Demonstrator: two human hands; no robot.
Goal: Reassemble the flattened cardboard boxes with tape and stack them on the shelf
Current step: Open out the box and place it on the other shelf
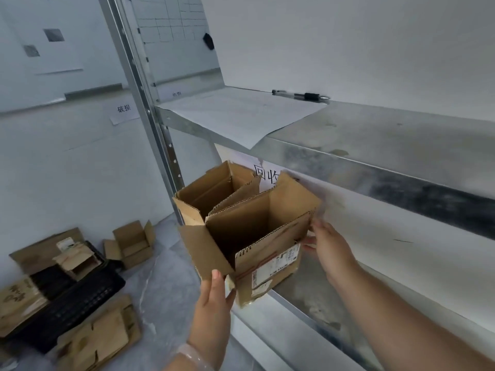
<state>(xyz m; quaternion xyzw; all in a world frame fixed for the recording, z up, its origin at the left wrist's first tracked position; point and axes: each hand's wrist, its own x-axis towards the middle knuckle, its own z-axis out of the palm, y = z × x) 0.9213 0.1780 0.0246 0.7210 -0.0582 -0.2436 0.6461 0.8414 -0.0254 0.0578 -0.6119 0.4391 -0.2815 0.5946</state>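
Note:
An assembled brown cardboard box [257, 231] with its top flaps up and a shipping label on its side rests at the front edge of the lower metal shelf [316, 298]. My left hand [214, 298] grips its near left corner and flap. My right hand [329, 245] holds its right side. A second open box [211, 191] stands just behind it on the same shelf, touching it. On the floor at the lower left lie several flattened boxes [99, 336] and another small assembled box [131, 243].
The upper metal shelf [375, 145] carries a sheet of paper [235, 113] and a pen [300, 95]. A black plastic crate [80, 295] with cardboard sits on the floor at the left. A steel upright [150, 113] stands at the shelf's left end. Paper labels hang on the wall.

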